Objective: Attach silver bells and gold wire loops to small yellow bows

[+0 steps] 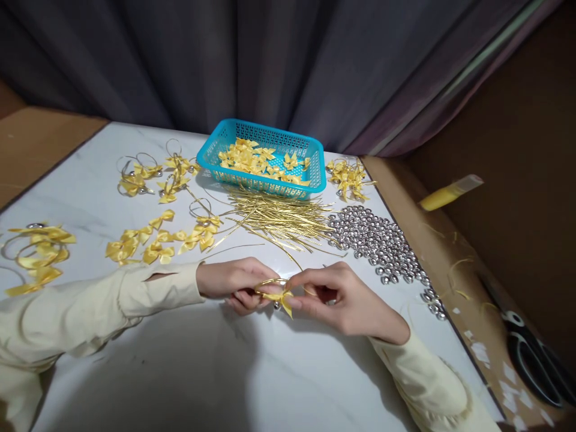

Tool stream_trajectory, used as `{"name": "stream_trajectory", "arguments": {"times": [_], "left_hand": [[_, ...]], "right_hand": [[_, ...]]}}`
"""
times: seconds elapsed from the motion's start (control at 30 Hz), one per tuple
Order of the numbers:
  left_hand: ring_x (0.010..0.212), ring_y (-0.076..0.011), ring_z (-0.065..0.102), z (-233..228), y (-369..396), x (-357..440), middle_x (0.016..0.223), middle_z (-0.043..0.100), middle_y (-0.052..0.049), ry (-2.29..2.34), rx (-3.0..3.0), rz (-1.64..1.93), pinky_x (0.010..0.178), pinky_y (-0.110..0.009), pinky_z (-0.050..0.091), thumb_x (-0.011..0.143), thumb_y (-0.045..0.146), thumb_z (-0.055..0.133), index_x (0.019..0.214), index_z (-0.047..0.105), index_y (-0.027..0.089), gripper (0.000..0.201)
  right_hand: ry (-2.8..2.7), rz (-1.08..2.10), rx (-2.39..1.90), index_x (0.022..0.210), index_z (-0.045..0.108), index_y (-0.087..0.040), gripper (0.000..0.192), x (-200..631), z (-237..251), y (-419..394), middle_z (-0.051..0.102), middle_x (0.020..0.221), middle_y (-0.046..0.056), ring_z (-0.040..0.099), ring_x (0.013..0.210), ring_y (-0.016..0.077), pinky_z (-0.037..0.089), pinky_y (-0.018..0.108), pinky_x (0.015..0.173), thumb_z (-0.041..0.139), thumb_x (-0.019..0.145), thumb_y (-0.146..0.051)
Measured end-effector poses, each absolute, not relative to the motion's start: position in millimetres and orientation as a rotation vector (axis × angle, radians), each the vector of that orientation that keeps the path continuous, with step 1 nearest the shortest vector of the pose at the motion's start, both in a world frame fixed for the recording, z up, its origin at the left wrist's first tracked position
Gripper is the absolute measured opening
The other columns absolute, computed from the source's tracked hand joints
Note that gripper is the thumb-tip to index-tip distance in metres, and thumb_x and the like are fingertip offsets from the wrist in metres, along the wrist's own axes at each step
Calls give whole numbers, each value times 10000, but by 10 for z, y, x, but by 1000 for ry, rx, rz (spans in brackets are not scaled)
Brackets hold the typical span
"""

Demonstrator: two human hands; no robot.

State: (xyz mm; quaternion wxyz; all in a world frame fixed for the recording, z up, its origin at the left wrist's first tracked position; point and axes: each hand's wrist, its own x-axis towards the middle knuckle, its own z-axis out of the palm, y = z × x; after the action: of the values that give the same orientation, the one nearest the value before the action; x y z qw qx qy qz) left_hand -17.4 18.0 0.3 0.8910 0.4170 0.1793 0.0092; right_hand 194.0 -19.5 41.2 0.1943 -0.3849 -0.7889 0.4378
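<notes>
Right now both hands meet near the table's middle: the left hand (234,283) and right hand (342,297) pinch a small yellow ribbon bow (279,297) with a gold loop, perhaps a tiny bell beneath, near the gold cords (279,219).

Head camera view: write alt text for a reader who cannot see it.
Two hands, left hand and right hand, pinch a small yellow ribbon bow with a gold loop over a white table. Behind lie gold cords, silver bells, more bows and a blue basket.
</notes>
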Motion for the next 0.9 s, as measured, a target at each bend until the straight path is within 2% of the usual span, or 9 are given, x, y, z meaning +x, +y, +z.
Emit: {"name": "stream_trajectory", "arguments": {"times": [0.1,0.3,0.43,0.53,0.67,0.8,0.9], "left_hand": [[334,-31,173,12,181,-167,405,222,107,385,876,9,338,-162,150,822,404,560,647,434,149,334],[335,-33,180,48,184,-166,402,226,103,419,871,3,341,-168,148,799,403,584,610,412,156,355],[343,-33,175,60,171,-178,406,212,103,423,883,-19,346,-171,139,810,417,569,595,407,155,376],[344,-29,166,49,168,-178,410,210,106,423,873,-26,343,-167,130,812,430,571,609,415,153,377],[340,-28,164,25,178,-168,407,211,107,405,865,-27,333,-164,126,806,460,571,621,420,154,388],[341,-28,163,12,183,-166,409,209,106,384,863,-35,329,-163,123,802,454,579,608,393,162,397],[341,-25,174,13,178,-168,420,231,103,384,874,-17,329,-165,130,798,415,598,602,378,164,387]], "right_hand": [[-2236,1198,-1068,858,689,-90,231,1930,402,-193,338,460,-65,246,416,41,233,174,400,548,845,-273],[-2325,1151,-949,877,689,-76,231,1944,392,-152,579,562,9,377,437,37,307,153,439,499,871,-208],[-2361,1131,-898,893,688,-75,239,1962,374,-145,616,588,30,417,449,45,333,158,464,493,877,-212],[-2379,1137,-891,912,685,-78,245,1971,378,-142,600,580,24,394,446,47,321,164,460,481,883,-211],[-2364,1204,-896,971,679,-90,251,1980,384,-124,492,510,-22,314,420,43,274,167,427,478,881,-210],[-2239,1421,-952,952,688,-86,264,1983,374,-98,309,462,-65,225,417,45,207,173,393,484,876,-237],[-2090,1609,-1020,953,684,-76,292,1965,353,-92,290,485,-63,207,440,46,192,176,396,467,888,-260]]}}
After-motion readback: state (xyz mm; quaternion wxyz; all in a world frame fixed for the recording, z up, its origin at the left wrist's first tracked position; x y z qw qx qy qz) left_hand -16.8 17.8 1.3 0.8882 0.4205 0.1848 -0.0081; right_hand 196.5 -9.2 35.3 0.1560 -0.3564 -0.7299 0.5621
